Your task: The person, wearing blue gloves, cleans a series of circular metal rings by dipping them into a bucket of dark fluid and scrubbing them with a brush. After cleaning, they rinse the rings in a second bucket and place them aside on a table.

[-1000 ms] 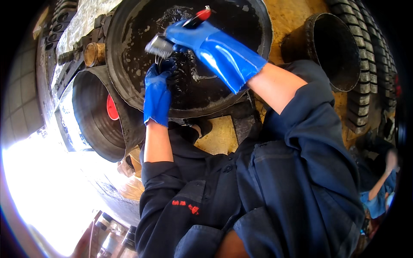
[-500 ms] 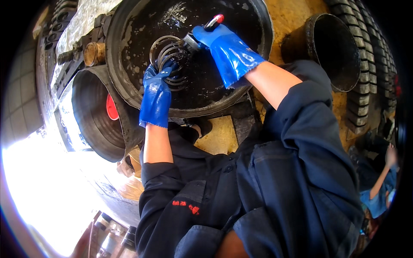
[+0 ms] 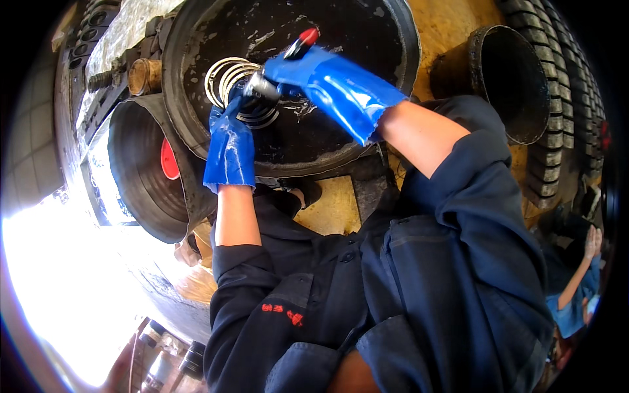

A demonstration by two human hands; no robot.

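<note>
My left hand [image 3: 229,144], in a blue rubber glove, is closed around several thin metal rings [image 3: 208,84], held fanned out in a bunch over a large black basin [image 3: 171,78]. Dark, wet-looking liquid with pale flecks and foam covers the basin's bottom. Also in a blue glove, my right hand [image 3: 334,82] grips a paintbrush [image 3: 303,43] by its black handle with a red end. Its grey metal band lies against the rings beside my left fingers. The bristles are hidden from sight.
Left of the basin lies a black rubber tub [image 3: 147,177] with a red disc [image 3: 170,158] inside. A dark bucket [image 3: 514,85] stands at the right, next to stacked tyres [image 3: 549,105]. Another person's hands [image 3: 592,241] show at the far right edge.
Both hands have shifted left and the rings with them, now brighter. The paintbrush has swung down-left onto the rings. At the right edge, the other person's hands have come together.
</note>
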